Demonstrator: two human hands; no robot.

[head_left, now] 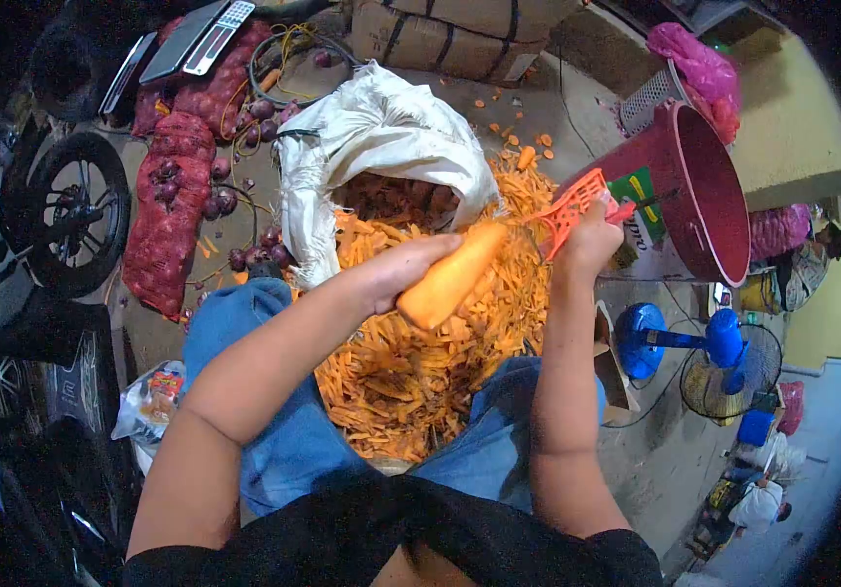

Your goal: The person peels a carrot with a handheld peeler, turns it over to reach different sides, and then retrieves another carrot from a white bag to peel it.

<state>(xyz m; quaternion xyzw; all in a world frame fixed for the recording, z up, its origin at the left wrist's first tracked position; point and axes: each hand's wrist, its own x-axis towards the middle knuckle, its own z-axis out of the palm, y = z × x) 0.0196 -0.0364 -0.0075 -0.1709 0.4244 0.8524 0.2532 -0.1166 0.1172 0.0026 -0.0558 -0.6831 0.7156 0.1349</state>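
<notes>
My left hand is wrapped round the thick end of a large peeled carrot, held tilted over a heap of carrot peelings. Just right of the carrot's far tip, my right hand grips an orange-red plastic peeler with an openwork body. Its blade is blurred, so whether it touches the carrot is hard to tell. The peelings lie between my knees and spread up to a white woven sack, whose mouth gapes toward me.
A dark red bucket lies on its side at the right, near a blue fan. Red net bags of onions and a motorbike wheel stand left. Taped cartons are at the back. A person is far right.
</notes>
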